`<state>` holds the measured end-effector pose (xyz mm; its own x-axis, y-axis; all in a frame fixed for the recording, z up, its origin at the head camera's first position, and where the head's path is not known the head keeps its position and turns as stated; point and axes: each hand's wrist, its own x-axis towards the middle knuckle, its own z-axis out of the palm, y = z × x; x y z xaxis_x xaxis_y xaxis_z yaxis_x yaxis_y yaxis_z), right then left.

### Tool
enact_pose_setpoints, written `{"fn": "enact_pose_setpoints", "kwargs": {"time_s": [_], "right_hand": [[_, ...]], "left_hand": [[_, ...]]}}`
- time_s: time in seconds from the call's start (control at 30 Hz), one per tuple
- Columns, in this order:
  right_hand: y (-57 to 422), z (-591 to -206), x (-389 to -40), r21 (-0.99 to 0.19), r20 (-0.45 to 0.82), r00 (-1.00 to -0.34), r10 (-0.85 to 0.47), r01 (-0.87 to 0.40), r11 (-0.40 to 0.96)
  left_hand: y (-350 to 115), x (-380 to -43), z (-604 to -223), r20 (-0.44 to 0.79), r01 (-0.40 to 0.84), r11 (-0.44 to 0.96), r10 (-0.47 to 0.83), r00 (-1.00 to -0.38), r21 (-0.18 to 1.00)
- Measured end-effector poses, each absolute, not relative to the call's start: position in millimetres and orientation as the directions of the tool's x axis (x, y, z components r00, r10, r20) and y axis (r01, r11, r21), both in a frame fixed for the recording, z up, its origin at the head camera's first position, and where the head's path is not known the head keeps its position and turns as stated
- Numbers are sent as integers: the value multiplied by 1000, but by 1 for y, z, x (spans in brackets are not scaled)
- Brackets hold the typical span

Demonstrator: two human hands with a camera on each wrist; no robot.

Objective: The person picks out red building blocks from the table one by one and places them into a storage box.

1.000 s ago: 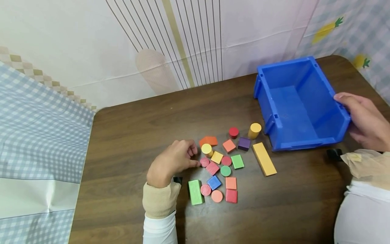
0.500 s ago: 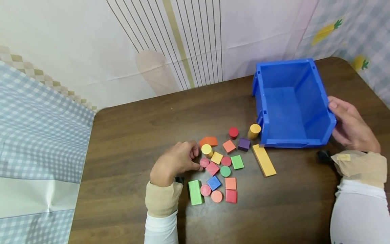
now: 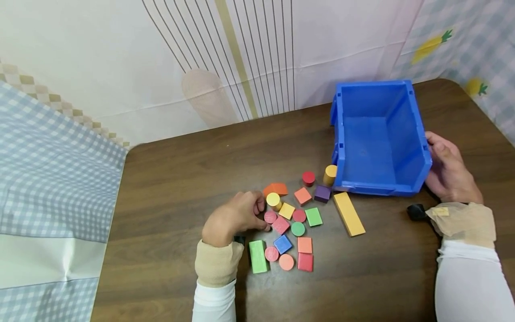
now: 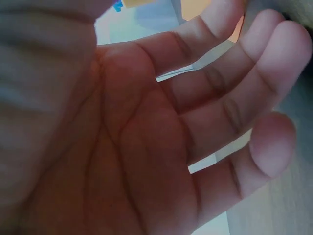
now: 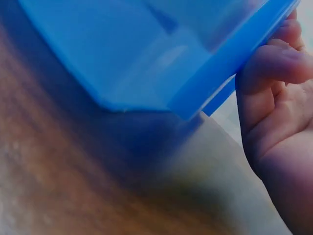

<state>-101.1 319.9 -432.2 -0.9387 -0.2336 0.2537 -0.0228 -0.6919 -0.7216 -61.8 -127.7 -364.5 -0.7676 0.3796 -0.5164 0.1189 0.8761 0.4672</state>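
Beside the cluster of blocks, my left hand (image 3: 239,214) has its thumb near a pink cylinder (image 3: 270,217) and a pink square block (image 3: 280,225); whether it touches them is unclear. In the left wrist view its fingers (image 4: 230,112) are loosely bent, with nothing in the palm. A blue plastic bin (image 3: 366,138) stands at the right of the table. My right hand (image 3: 450,172) presses against the bin's right side, fingers bent. The bin's left edge partly hides a tall yellow cylinder (image 3: 329,174).
A long yellow block (image 3: 349,214) lies before the bin. Near it are a purple block (image 3: 322,193) and a red cylinder (image 3: 308,178). A green rectangular block (image 3: 258,256) lies near my left wrist, among several coloured blocks. Patterned cloth (image 3: 249,53) hangs behind the table (image 3: 161,192).
The bin has shifted left towards the blocks, together with my right hand. The tall yellow cylinder has moved slightly left beside it. My left hand has moved slightly right.
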Motion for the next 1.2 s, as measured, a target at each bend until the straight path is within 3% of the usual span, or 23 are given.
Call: {"fn": "enact_pose_setpoints", "kwargs": {"time_s": [0.2, 1.2], "right_hand": [[315, -428, -101, -794, 205, -961, -186, -52, -605], [311, -431, -107, -806, 190, -959, -212, -28, -592]], "left_hand": [[-125, -64, -365, -505, 144, 873, 396, -767, 466], [-120, -68, -375, -506, 186, 894, 391, -769, 408]]}}
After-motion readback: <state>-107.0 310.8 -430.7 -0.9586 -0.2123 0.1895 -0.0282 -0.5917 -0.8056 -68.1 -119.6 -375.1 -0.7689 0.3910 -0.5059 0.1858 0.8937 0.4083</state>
